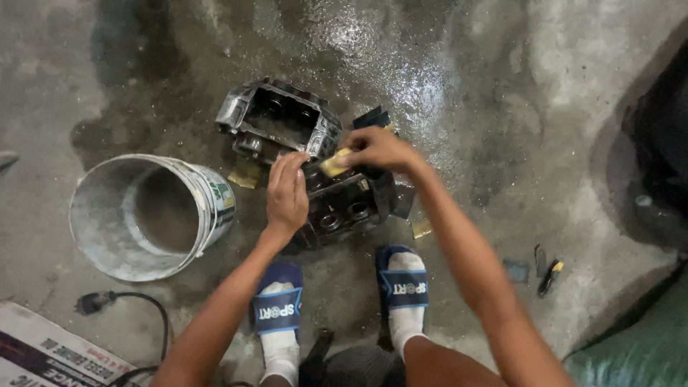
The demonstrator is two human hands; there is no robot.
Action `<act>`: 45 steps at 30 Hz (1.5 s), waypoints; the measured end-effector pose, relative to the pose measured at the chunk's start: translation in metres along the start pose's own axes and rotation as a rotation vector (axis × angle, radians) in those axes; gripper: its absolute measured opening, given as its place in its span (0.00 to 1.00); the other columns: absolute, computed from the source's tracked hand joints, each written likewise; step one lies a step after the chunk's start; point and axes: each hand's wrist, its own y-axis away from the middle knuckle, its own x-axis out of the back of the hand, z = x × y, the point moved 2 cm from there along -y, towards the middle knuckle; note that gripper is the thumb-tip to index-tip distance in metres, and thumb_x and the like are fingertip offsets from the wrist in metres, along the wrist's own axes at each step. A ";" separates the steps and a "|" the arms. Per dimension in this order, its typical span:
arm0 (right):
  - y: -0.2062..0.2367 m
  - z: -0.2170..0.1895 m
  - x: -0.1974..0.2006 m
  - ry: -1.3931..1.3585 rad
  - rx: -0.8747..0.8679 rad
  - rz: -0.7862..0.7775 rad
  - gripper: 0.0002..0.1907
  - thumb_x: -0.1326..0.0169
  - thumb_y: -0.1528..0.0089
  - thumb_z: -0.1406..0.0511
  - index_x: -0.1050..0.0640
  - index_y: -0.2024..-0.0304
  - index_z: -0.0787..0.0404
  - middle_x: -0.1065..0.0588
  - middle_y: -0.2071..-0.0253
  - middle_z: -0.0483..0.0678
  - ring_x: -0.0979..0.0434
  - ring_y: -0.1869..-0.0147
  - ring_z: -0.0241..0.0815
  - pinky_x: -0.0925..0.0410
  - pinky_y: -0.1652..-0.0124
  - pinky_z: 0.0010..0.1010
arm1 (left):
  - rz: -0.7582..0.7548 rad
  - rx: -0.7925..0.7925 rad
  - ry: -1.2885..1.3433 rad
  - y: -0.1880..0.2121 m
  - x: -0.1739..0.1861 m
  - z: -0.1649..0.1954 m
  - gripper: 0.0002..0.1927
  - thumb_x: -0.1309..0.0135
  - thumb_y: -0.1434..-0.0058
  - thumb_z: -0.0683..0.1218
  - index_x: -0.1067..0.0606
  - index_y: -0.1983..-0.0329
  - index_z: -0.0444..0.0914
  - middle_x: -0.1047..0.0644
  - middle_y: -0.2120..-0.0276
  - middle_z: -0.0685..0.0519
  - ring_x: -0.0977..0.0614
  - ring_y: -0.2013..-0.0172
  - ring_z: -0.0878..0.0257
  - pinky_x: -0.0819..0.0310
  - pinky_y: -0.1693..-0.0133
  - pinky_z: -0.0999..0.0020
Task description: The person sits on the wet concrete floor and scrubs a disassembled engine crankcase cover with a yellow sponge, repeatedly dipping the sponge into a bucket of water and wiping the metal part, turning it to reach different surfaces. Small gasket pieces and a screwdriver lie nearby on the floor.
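- Left hand (pixel 287 193): laid palm-down on the upper edge of the near metal housing (pixel 344 204), fingers together and curled over that edge; the grip is narrow and presses on the housing rather than closing around it.
- Right hand (pixel 380 149): held above the same housing, its grip pinched tight on a small yellow block (pixel 335 165), which rests against the top of the part just beside the left fingertips.
- Near metal housing: a dark, greasy casting with round bores along its lower face, lying on the wet concrete floor (pixel 502 107) just ahead of the person's feet, near the middle of the view.
- Far metal housing (pixel 279 118): a second, box-shaped casting with an open rectangular cavity and shiny worn edges, touching or almost touching the near one on its far side.
- Bucket (pixel 147 215): a pale plastic pail tipped on its side, mouth towards the camera, just left of the housings and apart from both hands.
- Feet: white socks in blue slide sandals (pixel 401 283), planted on the floor at the near edge.
- Small tool with a yellow tip (pixel 550 276): lying on the floor, well to the right of the hands.
- Black cable with plug (pixel 97 301): on the floor at the near left, beside a printed sheet (pixel 43 355) in the corner.
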 end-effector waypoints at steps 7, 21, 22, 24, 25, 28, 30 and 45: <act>-0.001 -0.006 -0.016 0.234 -0.092 0.181 0.33 0.26 0.56 0.51 0.20 0.58 0.66 0.19 0.62 0.49 0.19 0.58 0.39 0.27 0.58 0.32 | -0.005 -0.005 -0.051 -0.001 0.000 0.001 0.14 0.56 0.30 0.38 0.28 0.43 0.34 0.24 0.46 0.40 0.26 0.41 0.40 0.40 0.31 0.45; -0.019 -0.020 -0.013 0.408 -0.097 0.017 0.30 0.23 0.56 0.52 0.19 0.60 0.63 0.22 0.66 0.45 0.24 0.63 0.37 0.32 0.63 0.32 | -0.056 0.014 -0.068 -0.003 -0.003 0.002 0.14 0.54 0.29 0.40 0.28 0.42 0.32 0.25 0.45 0.39 0.27 0.41 0.38 0.37 0.34 0.47; -0.017 -0.022 -0.015 0.301 -0.077 -0.025 0.29 0.24 0.54 0.52 0.19 0.60 0.63 0.21 0.65 0.45 0.25 0.62 0.36 0.31 0.62 0.32 | -0.057 0.015 -0.067 -0.003 -0.003 0.001 0.14 0.55 0.29 0.40 0.28 0.42 0.33 0.25 0.45 0.39 0.27 0.41 0.38 0.37 0.34 0.46; -0.013 -0.020 -0.008 0.142 0.013 -0.071 0.26 0.25 0.50 0.52 0.20 0.62 0.63 0.20 0.65 0.47 0.25 0.61 0.35 0.31 0.62 0.32 | -0.017 -0.001 -0.050 -0.003 -0.004 -0.001 0.14 0.55 0.29 0.41 0.27 0.42 0.33 0.24 0.46 0.39 0.26 0.42 0.39 0.36 0.35 0.47; -0.010 -0.020 -0.002 0.064 0.033 -0.081 0.23 0.27 0.48 0.52 0.18 0.61 0.61 0.19 0.63 0.45 0.23 0.59 0.33 0.30 0.60 0.31 | -0.013 0.012 -0.034 -0.003 -0.005 -0.003 0.14 0.54 0.29 0.41 0.27 0.43 0.34 0.24 0.47 0.39 0.25 0.43 0.39 0.34 0.37 0.48; -0.008 -0.014 0.002 -0.066 -0.075 -0.084 0.17 0.31 0.46 0.53 0.14 0.61 0.55 0.17 0.62 0.42 0.20 0.59 0.31 0.29 0.58 0.28 | -0.058 0.120 -0.036 -0.001 -0.006 -0.008 0.13 0.54 0.28 0.43 0.26 0.43 0.35 0.23 0.47 0.40 0.24 0.43 0.40 0.32 0.39 0.50; -0.015 -0.012 0.001 0.144 -0.219 0.127 0.14 0.31 0.47 0.54 0.14 0.64 0.53 0.17 0.67 0.42 0.21 0.66 0.32 0.29 0.64 0.28 | -0.043 0.087 -0.050 0.000 -0.005 -0.007 0.14 0.52 0.29 0.44 0.26 0.43 0.35 0.23 0.47 0.39 0.24 0.43 0.40 0.32 0.38 0.50; 0.032 -0.052 0.020 -0.101 0.247 0.295 0.19 0.47 0.31 0.58 0.22 0.42 0.60 0.21 0.49 0.45 0.21 0.45 0.38 0.27 0.45 0.32 | -0.049 -0.087 -0.083 -0.016 0.127 0.017 0.11 0.50 0.37 0.33 0.23 0.52 0.32 0.22 0.50 0.47 0.21 0.48 0.60 0.26 0.45 0.66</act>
